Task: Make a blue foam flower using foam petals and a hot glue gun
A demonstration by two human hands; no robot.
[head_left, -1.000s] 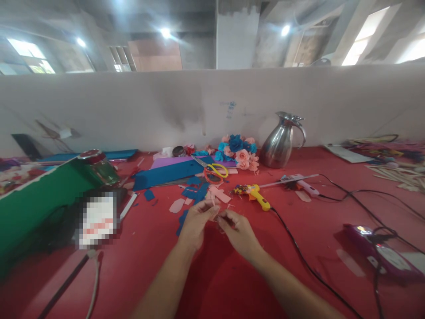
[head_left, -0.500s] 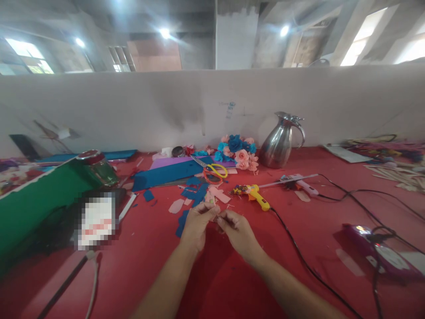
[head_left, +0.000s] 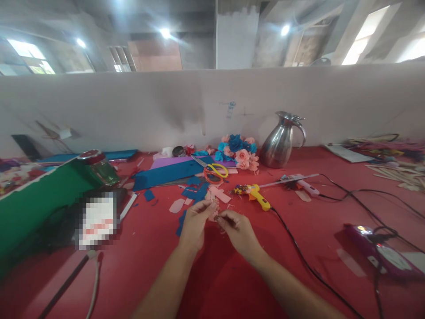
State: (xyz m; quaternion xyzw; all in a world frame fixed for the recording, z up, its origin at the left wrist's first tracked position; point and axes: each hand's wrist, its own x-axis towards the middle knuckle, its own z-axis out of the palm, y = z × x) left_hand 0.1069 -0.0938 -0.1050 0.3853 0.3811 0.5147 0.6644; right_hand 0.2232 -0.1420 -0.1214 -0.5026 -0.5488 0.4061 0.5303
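Observation:
My left hand [head_left: 195, 223] is closed in a pinch above the red table, with a small pink paper piece [head_left: 214, 216] showing at its fingertips. Close beside it, my right hand [head_left: 238, 231] has thumb and fingers pressed together at the edge of that piece; whatever is between them is too small to make out. Just beyond the hands lie pink paper scraps [head_left: 221, 194] and cut blue pieces [head_left: 199, 192]. A yellow glue gun [head_left: 259, 198] rests to the right of the scraps. Scissors [head_left: 215, 172] with yellow and orange handles lie behind them.
Paper flowers [head_left: 237, 150] in blue and pink stand at the back beside a steel jug [head_left: 279, 141]. A pink glue gun [head_left: 305, 184], black cables and a purple power strip [head_left: 381, 254] occupy the right. On the left are a glass jar [head_left: 99, 168] and a green board [head_left: 43, 204].
My fingertips have moved slightly apart, and more of the pink paper shows between them. My left hand has shifted a little left; the other things stay put.

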